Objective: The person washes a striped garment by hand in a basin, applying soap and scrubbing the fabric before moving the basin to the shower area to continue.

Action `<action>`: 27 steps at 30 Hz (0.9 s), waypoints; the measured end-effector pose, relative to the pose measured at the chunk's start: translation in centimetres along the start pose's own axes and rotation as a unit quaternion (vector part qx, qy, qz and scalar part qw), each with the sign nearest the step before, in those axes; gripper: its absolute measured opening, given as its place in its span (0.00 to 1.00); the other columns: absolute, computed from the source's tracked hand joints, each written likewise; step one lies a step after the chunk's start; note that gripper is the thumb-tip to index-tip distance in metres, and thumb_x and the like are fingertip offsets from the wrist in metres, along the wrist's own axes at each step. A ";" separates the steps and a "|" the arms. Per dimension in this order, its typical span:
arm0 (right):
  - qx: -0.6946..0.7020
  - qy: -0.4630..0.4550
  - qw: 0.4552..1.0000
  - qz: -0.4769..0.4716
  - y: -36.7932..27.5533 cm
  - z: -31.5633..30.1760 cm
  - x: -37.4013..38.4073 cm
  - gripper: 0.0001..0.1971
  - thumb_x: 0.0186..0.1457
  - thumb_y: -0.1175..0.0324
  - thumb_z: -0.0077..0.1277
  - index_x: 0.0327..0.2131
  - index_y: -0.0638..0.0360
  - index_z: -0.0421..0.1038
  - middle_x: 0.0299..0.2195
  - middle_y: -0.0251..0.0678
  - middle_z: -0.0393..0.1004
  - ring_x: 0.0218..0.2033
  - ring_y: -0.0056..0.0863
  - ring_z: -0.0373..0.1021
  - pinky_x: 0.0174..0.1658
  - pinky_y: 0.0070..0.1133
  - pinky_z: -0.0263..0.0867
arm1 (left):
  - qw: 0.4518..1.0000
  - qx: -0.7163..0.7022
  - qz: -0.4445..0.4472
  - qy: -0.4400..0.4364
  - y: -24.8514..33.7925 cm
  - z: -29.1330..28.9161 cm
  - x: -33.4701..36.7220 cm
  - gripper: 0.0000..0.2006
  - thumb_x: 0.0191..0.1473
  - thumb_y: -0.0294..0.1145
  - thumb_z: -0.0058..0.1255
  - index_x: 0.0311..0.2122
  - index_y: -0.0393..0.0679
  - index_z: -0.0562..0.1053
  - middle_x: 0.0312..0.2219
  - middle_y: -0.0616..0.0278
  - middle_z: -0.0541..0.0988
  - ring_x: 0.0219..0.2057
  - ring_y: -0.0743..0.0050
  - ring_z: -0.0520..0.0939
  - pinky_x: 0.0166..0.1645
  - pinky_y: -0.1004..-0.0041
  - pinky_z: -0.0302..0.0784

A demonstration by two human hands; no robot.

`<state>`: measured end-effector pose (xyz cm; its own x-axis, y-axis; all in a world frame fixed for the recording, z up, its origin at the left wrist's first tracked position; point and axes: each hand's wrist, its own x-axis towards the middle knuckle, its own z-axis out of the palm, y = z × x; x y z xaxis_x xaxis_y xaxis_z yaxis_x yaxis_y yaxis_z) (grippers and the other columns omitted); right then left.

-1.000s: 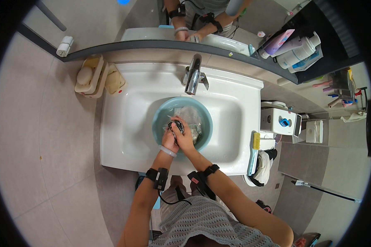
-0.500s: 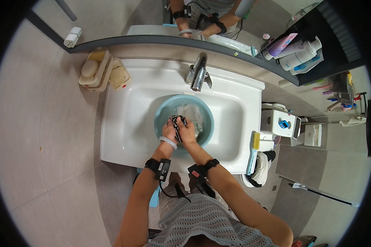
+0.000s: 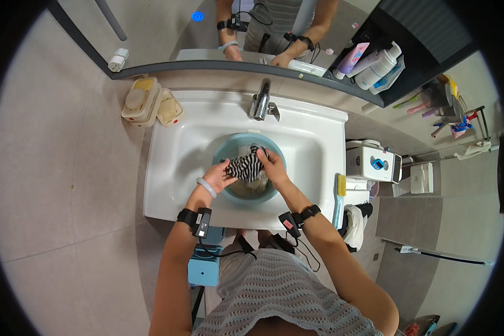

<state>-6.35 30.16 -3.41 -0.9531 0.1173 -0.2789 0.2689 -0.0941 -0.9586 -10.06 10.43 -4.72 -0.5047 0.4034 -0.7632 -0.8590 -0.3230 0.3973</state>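
Note:
A black-and-white striped cloth garment (image 3: pixel 245 167) is spread between my hands over a light blue basin (image 3: pixel 219 154). My left hand (image 3: pixel 219 176) grips its left edge, the palm turned partly up. The upper right part is pinched by my right hand (image 3: pixel 271 165). Below the garment, pale wet cloth (image 3: pixel 256 186) lies in the basin, partly covered. The basin stands in a white sink (image 3: pixel 311 168), under a chrome faucet (image 3: pixel 260 103).
Cream soap boxes (image 3: pixel 141 103) sit at the sink's back left corner. A blue brush with yellow bristles (image 3: pixel 340 187) lies on the right rim. Bottles (image 3: pixel 375 70) stand on the black shelf beside the mirror. A white appliance (image 3: pixel 369 162) is right of the sink.
The striped garment was bunched between my hands, held close together. Now my hands are farther apart and it is opened out between them. My view has also shifted a little.

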 end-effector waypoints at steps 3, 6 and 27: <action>0.162 0.010 0.986 0.042 -1.4 -0.3 0.0 0.13 0.56 0.60 0.47 0.37 0.60 0.70 0.29 0.28 0.72 0.27 0.16 0.66 0.31 0.16 0.64 | 0.999 0.024 0.018 -0.031 0.2 0.0 -0.8 0.18 0.53 0.38 0.49 0.46 0.40 0.64 0.39 0.58 0.71 0.39 0.66 0.72 0.49 0.65 0.70; 0.281 -0.022 0.956 0.081 -2.5 -0.9 0.4 0.15 0.54 0.58 0.49 0.37 0.60 0.70 0.30 0.31 0.74 0.28 0.20 0.70 0.32 0.19 0.68 | 0.984 0.173 0.045 -0.017 1.1 0.0 -2.2 0.20 0.52 0.37 0.50 0.49 0.42 0.65 0.38 0.65 0.72 0.42 0.72 0.70 0.44 0.75 0.67; 0.026 -0.036 0.999 -0.027 -2.3 -2.3 -1.9 0.10 0.53 0.64 0.51 0.31 0.62 0.75 0.24 0.24 0.73 0.26 0.13 0.64 0.33 0.15 0.62 | 0.912 0.359 0.196 -0.039 9.4 -1.0 -7.1 0.22 0.49 0.23 0.49 0.51 0.36 0.62 0.41 0.56 0.72 0.40 0.71 0.74 0.43 0.74 0.73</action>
<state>-4.87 32.48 -0.81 -0.9741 0.0518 -0.2201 0.2111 -0.1406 -0.9673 -14.45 3.67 3.86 -0.7659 0.4456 -0.4635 -0.4321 0.1770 0.8843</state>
